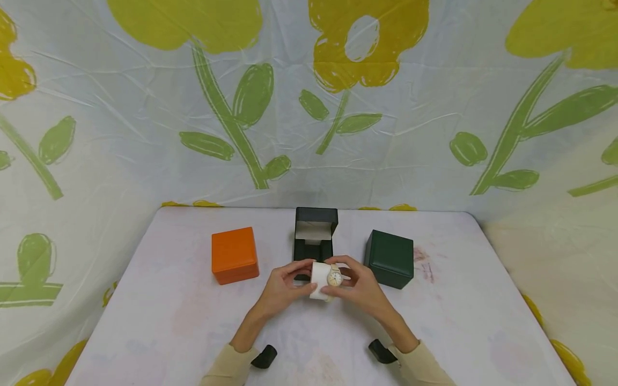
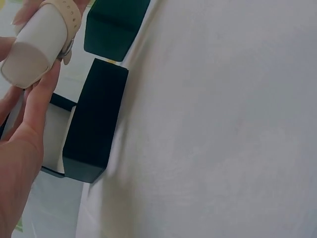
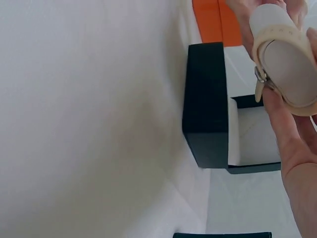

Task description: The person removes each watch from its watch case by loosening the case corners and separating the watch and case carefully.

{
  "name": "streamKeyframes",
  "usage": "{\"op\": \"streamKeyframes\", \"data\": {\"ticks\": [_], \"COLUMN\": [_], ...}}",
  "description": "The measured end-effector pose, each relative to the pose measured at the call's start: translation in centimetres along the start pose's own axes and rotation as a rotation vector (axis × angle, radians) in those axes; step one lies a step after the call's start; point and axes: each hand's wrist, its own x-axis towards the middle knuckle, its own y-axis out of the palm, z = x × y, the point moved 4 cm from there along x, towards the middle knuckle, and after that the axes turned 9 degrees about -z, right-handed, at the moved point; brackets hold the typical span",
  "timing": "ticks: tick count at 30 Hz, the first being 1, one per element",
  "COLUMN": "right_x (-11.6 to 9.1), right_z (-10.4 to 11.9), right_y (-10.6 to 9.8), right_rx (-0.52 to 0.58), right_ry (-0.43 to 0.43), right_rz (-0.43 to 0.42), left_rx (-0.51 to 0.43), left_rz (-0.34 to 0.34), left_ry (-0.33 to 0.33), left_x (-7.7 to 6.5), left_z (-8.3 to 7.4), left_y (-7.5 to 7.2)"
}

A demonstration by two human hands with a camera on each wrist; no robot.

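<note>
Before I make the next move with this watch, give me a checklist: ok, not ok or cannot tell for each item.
1. Grip on the white cushion: ok, left hand and right hand both hold it.
2. Watch on the cushion: ok, its strap wraps around.
3. Buckle fully fastened: cannot tell.
4. Dark middle box open: ok, lid raised.
5. Cushion seated in that box: not ok, held up in the hands.
6. Orange box and green box shut: ok, lids down.

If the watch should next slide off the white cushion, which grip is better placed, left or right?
Probably the right grip: it holds the end where the watch sits; the left grip holds the other end of the white cushion.
</note>
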Motion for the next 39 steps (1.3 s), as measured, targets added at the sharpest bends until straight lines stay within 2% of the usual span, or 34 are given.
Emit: {"op": "streamKeyframes", "data": {"ticks": [4, 8, 15, 22, 25, 39], "right_x": [0.0, -0.1, -0.3, -0.5, -0.5, -1.1], "right_z": [0.1, 0.1, 0.3, 0.9, 1.1, 0.7], "right_y": [-0.1, 0.0, 0.2, 0.1, 0.0, -0.7], "right_rx": [0.015, 0.007, -0.101, -0.248, -0.284, -0.218], "right_ry": [0.018, 0.019, 0.046, 0.006, 0.01, 0.121], "right_rz": [0.0, -0.04, -0.215, -0.302, -0.306, -0.247], "left_rx": [-0.021, -0.013, 0.04, 0.06, 0.062, 0.045], "left_rz": [-0.002, -0.026, -0.097, -0.107, -0.109, -0.111], "left_ry": [0.018, 0.035, 0.077, 0.095, 0.081, 0.08], "left_x": [0.0, 0.0, 0.2, 0.2, 0.3, 0.6], "left_z": [0.2, 0.3, 0.1, 0.0, 0.1, 0.1], "left_y": [-0.1, -0.2, -0.2, -0.2, -0.2, -0.9]}}
